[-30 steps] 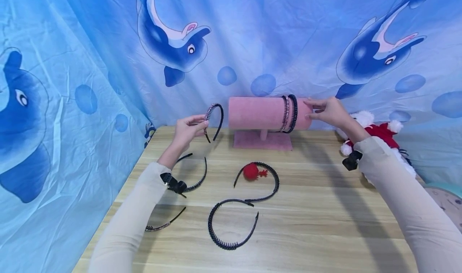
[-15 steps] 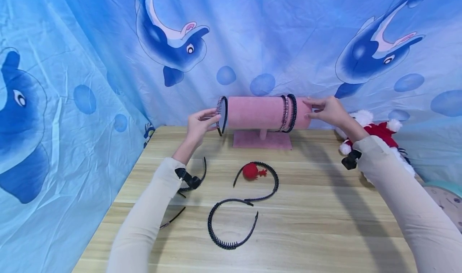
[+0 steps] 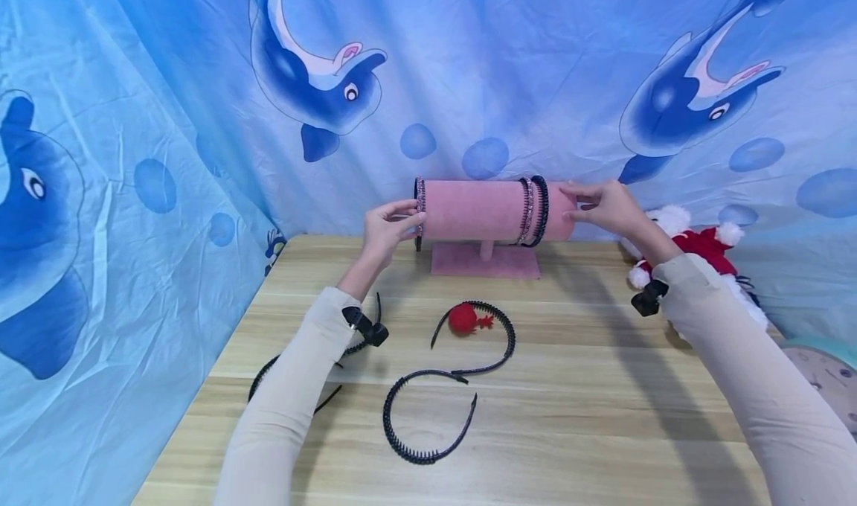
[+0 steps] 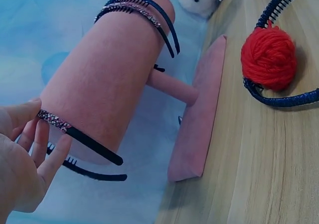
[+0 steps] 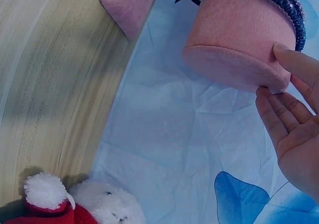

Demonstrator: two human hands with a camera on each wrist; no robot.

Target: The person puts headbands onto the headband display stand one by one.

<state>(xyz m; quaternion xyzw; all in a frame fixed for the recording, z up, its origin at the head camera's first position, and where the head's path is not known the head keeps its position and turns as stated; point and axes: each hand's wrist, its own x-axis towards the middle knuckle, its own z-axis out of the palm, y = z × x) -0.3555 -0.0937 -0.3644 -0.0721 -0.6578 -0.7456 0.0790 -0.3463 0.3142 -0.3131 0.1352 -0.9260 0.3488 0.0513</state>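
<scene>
A pink, velvety roll-shaped headband stand (image 3: 475, 210) stands at the back of the table. At its left end my left hand (image 3: 390, 231) pinches a sparkly headband (image 4: 55, 120) between thumb and fingers. That headband sits around the roll's left edge, its two black tips hanging below in the left wrist view. My right hand (image 3: 608, 210) holds the roll's right end, thumb on one side and fingers at the rim. Near that end, a glittery headband (image 3: 527, 210) and a dark braided headband (image 3: 541, 212) circle the roll side by side.
Two black toothed headbands (image 3: 391, 417) lie mid-table, with a red yarn ball (image 3: 462, 318) at the farther one. More headbands (image 3: 262, 376) lie partly under my left arm. A plush toy in red (image 3: 710, 247) sits at right; a blue dolphin curtain (image 3: 535, 59) hangs behind.
My left hand has moved right with the sparkly headband, from beside the stand to around the roll's left edge. My right hand has stayed on the right end.
</scene>
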